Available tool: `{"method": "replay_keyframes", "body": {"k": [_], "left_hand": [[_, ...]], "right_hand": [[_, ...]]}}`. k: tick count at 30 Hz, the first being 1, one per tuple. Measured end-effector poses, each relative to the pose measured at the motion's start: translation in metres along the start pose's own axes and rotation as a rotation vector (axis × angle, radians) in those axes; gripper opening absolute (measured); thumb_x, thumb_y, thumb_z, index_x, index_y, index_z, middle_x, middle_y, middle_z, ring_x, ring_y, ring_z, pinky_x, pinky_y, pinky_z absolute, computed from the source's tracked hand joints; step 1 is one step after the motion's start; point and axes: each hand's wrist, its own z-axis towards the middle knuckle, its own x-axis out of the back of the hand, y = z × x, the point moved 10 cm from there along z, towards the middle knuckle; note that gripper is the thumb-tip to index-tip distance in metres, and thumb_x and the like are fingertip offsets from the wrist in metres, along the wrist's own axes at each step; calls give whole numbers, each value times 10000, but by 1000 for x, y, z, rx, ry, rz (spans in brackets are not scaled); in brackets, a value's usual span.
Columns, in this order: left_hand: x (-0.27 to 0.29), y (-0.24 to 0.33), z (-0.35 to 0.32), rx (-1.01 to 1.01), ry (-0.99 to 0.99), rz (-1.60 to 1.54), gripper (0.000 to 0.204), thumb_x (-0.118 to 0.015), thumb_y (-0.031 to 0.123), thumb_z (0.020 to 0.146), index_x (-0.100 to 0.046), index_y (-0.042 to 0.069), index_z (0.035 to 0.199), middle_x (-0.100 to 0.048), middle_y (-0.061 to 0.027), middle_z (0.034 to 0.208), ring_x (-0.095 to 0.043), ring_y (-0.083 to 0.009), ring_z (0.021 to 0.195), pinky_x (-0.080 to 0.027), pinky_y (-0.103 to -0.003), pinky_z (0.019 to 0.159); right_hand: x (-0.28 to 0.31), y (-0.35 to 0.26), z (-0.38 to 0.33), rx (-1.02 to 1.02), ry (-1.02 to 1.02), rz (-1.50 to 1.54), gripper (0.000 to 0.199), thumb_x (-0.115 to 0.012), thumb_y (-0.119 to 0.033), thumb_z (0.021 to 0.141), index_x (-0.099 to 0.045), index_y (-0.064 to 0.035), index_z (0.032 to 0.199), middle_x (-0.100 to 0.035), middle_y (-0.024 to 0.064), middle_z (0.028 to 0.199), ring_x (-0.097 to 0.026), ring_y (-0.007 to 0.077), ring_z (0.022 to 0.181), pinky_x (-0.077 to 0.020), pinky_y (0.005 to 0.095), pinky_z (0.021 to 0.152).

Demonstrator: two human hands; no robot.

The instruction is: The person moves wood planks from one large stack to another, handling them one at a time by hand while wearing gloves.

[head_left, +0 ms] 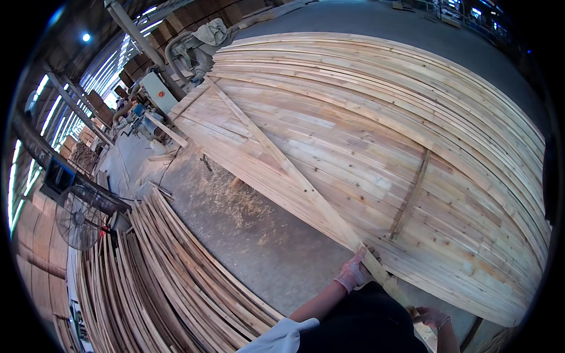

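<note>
- your left hand (355,270) clasps a long plank (318,204); your right hand (434,318) meets its edge closer to you, whether pinching, you cannot tell.
- the plank crosses stacked boards (347,147), its long axis slanting from your body toward the far left.
- it looks pale, narrow, flat, dotted with dark knots.

A worker's left forearm (318,302), bare below a loose whitish sleeve (278,337), extends forward and to the right, ending in a left hand (354,270) in a pale pinkish glove, its fingers wrapped in a grip. Nearer the lower edge, the similarly gloved right hand (434,317) bends leftward at the wrist, fingers curved, their exact hold indistinct.
</note>
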Motion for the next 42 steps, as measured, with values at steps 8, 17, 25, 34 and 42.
{"method": "replay_keyframes", "body": {"k": [8,17,25,34,42], "left_hand": [[7,-16,-28,-45,154,123,364,-606,321,913,-553,63,1165,-630,-117,1054,-597,-318,1014,-476,-504,936],[25,-54,-26,-56,174,86,318,-632,301,894,-592,60,1098,-641,-129,1020,-605,-331,991,-474,-495,953],[32,-85,-41,-192,274,84,235,-618,247,903,-583,41,1010,-640,-124,935,-610,-330,905,-498,-481,898],[68,-119,-55,-280,492,-72,180,-603,200,910,-579,57,1016,-634,-120,926,-603,-335,898,-485,-515,895],[100,-134,-60,-241,543,45,179,-596,234,913,-583,104,1036,-634,-99,960,-608,-287,916,-489,-471,869]], "right_hand": [[6,65,-14,89,144,80,726,-822,-281,656,-531,-114,1300,-641,28,1107,-604,183,962,-483,313,810],[92,242,-85,-148,502,-703,610,-774,-390,681,-576,-127,1194,-666,65,1007,-625,238,935,-491,380,821],[105,323,-83,-114,394,-799,473,-711,-422,755,-618,-107,1095,-676,93,960,-636,257,891,-498,399,778],[123,357,-59,-16,278,-945,402,-640,-458,838,-665,-84,983,-688,125,907,-648,280,841,-506,422,730],[116,297,20,-226,125,-674,599,-752,-523,635,-676,-144,1092,-692,88,1016,-650,286,965,-491,402,873]]}}
